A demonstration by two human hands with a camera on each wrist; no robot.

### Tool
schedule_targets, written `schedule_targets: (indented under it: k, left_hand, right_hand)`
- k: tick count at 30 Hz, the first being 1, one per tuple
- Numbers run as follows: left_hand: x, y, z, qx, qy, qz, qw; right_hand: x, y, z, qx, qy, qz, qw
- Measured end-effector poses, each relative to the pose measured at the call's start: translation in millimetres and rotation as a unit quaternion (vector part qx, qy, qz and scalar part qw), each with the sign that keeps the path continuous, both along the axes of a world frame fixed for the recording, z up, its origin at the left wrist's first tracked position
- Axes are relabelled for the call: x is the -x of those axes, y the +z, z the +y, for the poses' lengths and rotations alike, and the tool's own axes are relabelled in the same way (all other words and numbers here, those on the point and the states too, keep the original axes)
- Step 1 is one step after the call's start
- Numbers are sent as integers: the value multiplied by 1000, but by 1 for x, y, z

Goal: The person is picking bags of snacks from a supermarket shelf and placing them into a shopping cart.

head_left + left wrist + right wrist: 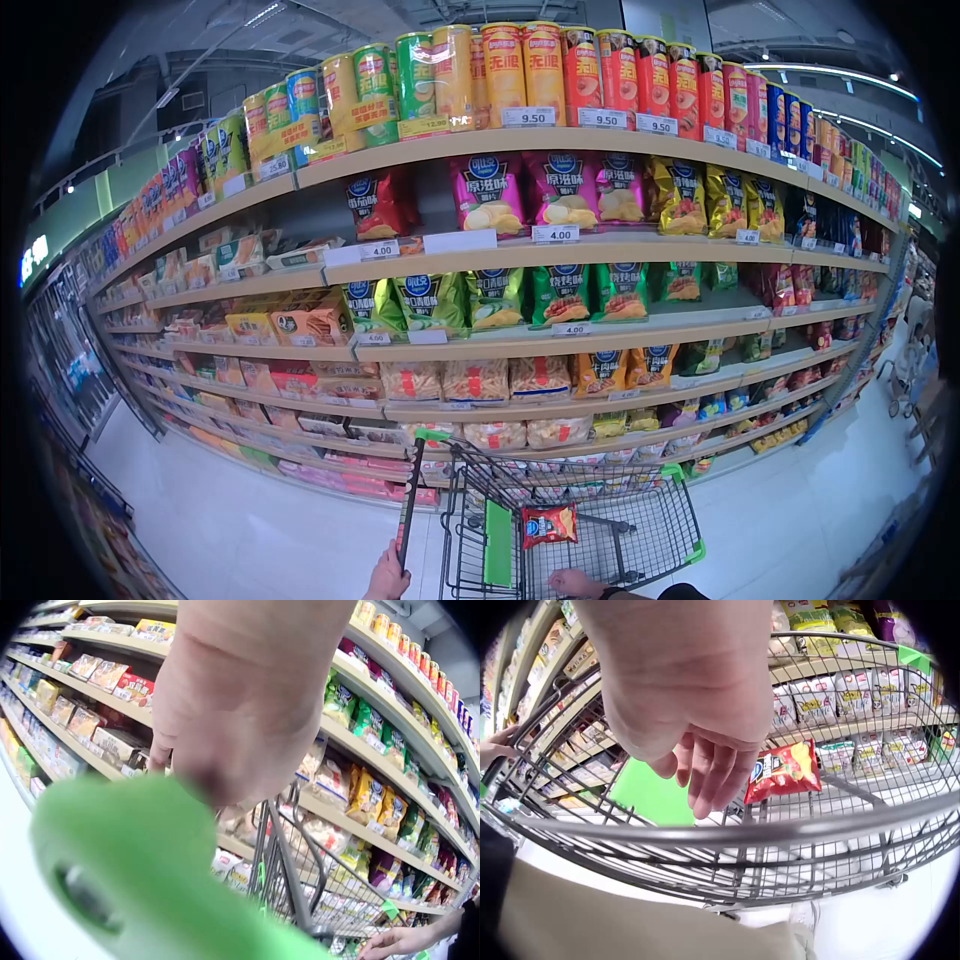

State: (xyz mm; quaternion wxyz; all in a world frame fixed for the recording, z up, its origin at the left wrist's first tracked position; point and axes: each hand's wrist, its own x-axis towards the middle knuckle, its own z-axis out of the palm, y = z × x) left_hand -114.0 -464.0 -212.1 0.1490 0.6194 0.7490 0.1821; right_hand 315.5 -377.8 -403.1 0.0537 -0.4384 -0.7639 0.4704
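My left hand (387, 577) grips the handle bar (408, 505) of a black wire shopping cart (660, 520). In the left wrist view the handle's green end piece (127, 855) fills the lower left, in front of the left hand (232, 712). My right hand (705, 742) hangs over the cart's near side, fingers loosely bent and holding nothing. Below and beyond it, a red bag of chips (786, 772) lies on the wire floor of the cart, beside the green panel (651, 793).
A long shelf unit (480, 345) stands across the cart's far side. It carries chip cans (503, 75), chip bags (575, 190) and packaged snacks (475, 380), with price tags along the edges. A pale tiled floor (230, 530) runs under the cart. A stroller (900, 375) stands far right.
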Motion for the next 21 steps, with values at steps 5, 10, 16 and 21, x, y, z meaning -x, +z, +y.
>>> schedule_targets:
  k: [5,10,16,21]
  left_hand:
    - [13,51,70,-113,-56,37,991]
    - [-17,153,159,-96,-25,-333,938]
    - [-15,195,265,-59,-66,-199,976]
    - [-27,270,320,66,-286,434,852]
  right_hand:
    - [-23,63,74,-115,-10,-2,993]
    - [-13,174,178,-259,-81,68,960]
    - [22,320,283,-332,-98,244,906]
    - [32,458,318,-462,-39,258,848]
